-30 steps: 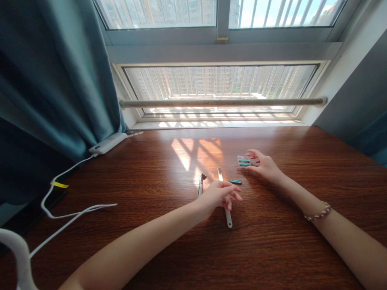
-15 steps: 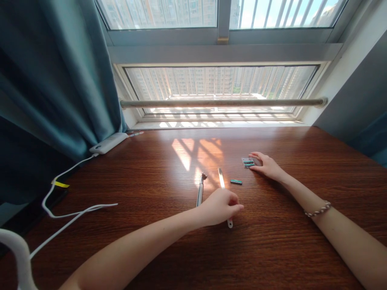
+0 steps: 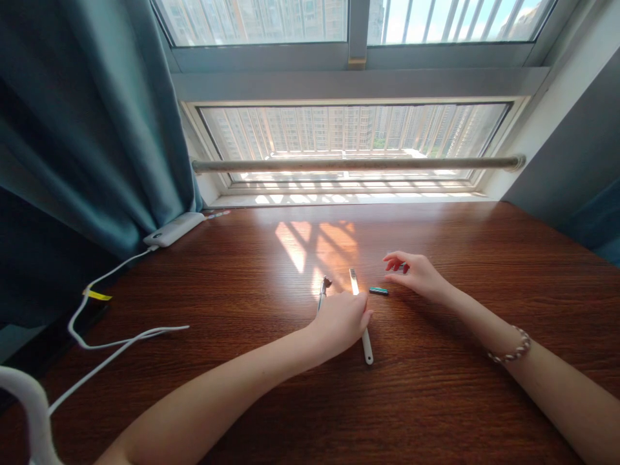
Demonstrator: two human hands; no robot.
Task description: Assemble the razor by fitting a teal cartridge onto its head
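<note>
My left hand (image 3: 341, 320) lies closed over the middle of a slim white handle (image 3: 367, 345) on the wooden table (image 3: 242, 400); the handle's shiny tip (image 3: 353, 279) sticks out beyond the fingers. A silver razor handle (image 3: 322, 287) lies just left of it, partly under the same hand. A small green blade cartridge (image 3: 378, 291) rests between my two hands. My right hand (image 3: 417, 274) sits past it with fingers curled and pinched round a small cartridge pack, of which only a dark sliver (image 3: 400, 265) shows.
A white power bank (image 3: 173, 229) with white cables (image 3: 121, 339) lies at the table's left, by a teal curtain (image 3: 82, 129). A metal rail (image 3: 353, 165) crosses the window behind the table. Sun patches (image 3: 320, 245) fall on the wood.
My left hand came down from hovering, closed over the white handle and slid slightly up it. My right hand moved left over the cartridge pack, which is now nearly hidden.
</note>
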